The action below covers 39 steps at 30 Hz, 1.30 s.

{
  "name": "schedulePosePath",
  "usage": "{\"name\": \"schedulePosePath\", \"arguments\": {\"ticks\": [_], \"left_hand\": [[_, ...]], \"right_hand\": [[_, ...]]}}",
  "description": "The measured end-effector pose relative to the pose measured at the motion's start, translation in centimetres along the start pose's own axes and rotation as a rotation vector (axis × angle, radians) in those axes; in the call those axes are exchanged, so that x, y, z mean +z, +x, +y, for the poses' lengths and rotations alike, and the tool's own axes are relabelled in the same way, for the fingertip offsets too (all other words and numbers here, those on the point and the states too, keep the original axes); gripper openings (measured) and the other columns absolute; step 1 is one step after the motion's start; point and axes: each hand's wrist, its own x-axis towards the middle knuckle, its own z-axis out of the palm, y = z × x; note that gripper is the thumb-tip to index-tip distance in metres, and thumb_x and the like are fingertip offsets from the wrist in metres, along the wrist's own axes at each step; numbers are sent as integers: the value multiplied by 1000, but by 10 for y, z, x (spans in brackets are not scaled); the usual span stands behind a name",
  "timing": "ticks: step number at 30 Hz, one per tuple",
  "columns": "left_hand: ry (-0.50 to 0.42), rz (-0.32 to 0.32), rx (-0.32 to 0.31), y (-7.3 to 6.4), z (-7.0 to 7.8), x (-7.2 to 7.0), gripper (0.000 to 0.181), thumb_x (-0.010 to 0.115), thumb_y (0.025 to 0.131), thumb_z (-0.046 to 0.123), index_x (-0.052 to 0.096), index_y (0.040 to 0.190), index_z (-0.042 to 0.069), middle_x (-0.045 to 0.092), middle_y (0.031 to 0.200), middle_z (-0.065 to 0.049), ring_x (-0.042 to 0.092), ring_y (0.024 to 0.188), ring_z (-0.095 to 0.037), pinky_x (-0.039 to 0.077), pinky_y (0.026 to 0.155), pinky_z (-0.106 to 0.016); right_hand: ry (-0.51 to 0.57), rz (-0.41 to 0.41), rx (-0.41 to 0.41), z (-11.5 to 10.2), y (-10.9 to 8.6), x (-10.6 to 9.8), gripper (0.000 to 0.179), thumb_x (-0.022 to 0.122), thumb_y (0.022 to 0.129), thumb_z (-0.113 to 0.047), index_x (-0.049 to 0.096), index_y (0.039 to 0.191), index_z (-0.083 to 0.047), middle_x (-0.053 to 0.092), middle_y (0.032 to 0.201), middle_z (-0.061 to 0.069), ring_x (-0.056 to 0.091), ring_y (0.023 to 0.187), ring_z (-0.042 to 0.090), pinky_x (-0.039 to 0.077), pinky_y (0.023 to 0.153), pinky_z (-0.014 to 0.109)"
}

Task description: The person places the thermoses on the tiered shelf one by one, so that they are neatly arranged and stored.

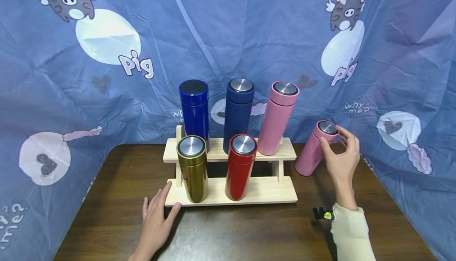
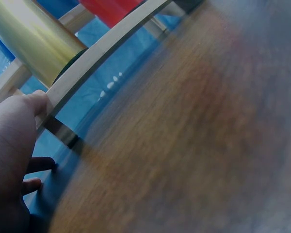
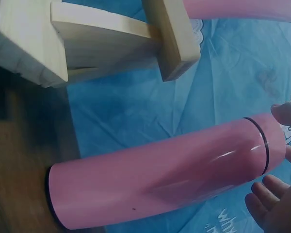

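My right hand (image 1: pixel 342 156) grips the top of a pink thermos bottle (image 1: pixel 311 154) with thumb and fingers around its silver-topped lid. That bottle stands slightly tilted in view, just right of the two-tier wooden rack (image 1: pixel 270 191); its dark base is down at the table in the right wrist view. At the rack's lower left corner, my left hand (image 1: pixel 154 217) rests with fingers spread, thumb touching the front edge and index finger at the left end. Beside it on the lower tier are a gold thermos (image 1: pixel 194 178) and a red thermos (image 1: pixel 240 174).
The upper tier carries a bright blue thermos (image 1: pixel 195 114), a navy thermos (image 1: pixel 238 114) and another pink thermos (image 1: pixel 276 124). A blue printed cloth (image 1: pixel 221 23) hangs behind the brown wooden table (image 1: pixel 249 233). A small black device (image 1: pixel 322 213) sits by the right wrist.
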Motion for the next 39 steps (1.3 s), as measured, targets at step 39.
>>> {"name": "schedulePosePath", "arguments": {"ticks": [39], "left_hand": [[13,-7,-8,1,-2,1,68,69,109,32,43,169,14,52,166,-27,47,148,-61,11,125,-80]], "right_hand": [[82,-67,105,19,-9,15,79,89,88,5,53,156,-9,63,131,-2,64,115,4,54,99,16]]}}
